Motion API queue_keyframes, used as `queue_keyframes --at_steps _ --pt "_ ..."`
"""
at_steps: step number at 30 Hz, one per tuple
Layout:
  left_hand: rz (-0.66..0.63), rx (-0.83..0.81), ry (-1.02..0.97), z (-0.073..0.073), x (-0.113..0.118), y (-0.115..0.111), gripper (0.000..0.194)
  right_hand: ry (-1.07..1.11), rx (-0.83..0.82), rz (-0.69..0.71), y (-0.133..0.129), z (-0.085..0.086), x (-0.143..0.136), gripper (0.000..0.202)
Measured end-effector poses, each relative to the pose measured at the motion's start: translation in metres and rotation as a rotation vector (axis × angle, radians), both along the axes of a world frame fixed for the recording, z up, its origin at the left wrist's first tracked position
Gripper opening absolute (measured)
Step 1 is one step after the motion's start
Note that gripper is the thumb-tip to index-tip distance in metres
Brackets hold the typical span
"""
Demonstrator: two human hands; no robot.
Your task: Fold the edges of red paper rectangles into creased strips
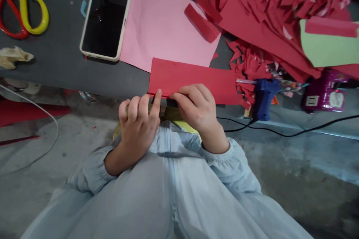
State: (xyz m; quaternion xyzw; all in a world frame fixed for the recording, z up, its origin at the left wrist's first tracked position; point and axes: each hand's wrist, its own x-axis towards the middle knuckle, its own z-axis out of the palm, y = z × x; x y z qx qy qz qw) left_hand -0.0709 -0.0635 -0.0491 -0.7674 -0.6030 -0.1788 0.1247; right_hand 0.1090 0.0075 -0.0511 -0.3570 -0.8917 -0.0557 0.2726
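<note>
A long red paper strip (193,78) lies along the table's near edge, partly over a pink sheet (165,22). A narrow fold runs along the left part of its near side. With thumb and forefinger, my right hand (198,106) pinches this folded edge near its middle. My left hand (138,123) rests at the strip's near left corner, its fingers apart and the forefinger laid across the fold. The left thumb is hidden.
A phone (106,18) lies left of the pink sheet, with red-and-yellow-handled scissors (35,11) farther left. Red paper scraps (269,7) heap at the back right. A blue glue gun (265,97) and its black cord (280,134) sit right, beside a purple box (324,93).
</note>
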Motion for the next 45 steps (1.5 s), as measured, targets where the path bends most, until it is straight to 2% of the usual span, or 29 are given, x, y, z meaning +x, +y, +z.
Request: queue_keyframes --at_steps 4,9,17,21,32,36,42,45 --pt "-0.018 0.009 0.027 -0.002 -0.003 -0.005 0.047 0.018 0.011 0.017 -0.001 -0.002 0.002 0.018" --pt "-0.003 -0.056 -0.004 0.004 -0.001 -0.006 0.044 -0.013 -0.004 -0.012 -0.001 -0.001 0.004 0.025" --pt "0.000 -0.120 0.008 0.012 0.001 -0.008 0.044 -0.007 0.170 0.117 0.003 0.005 0.002 0.013" --pt "0.009 -0.138 -0.023 0.013 0.002 -0.007 0.048 0.009 0.194 0.127 0.004 0.006 0.001 0.013" --pt "0.033 -0.146 -0.027 0.015 0.006 -0.008 0.045 0.031 0.198 0.144 0.004 0.003 0.000 0.010" --pt "0.027 -0.169 -0.014 0.016 0.005 -0.009 0.045 0.036 0.072 0.091 0.001 0.004 0.002 0.018" --pt "0.024 -0.193 -0.036 0.016 0.004 -0.009 0.041 0.043 -0.291 -0.233 0.000 0.010 -0.002 0.023" --pt "0.032 -0.203 -0.038 0.015 0.002 -0.009 0.042 0.056 -0.381 -0.290 0.004 0.014 -0.005 0.027"
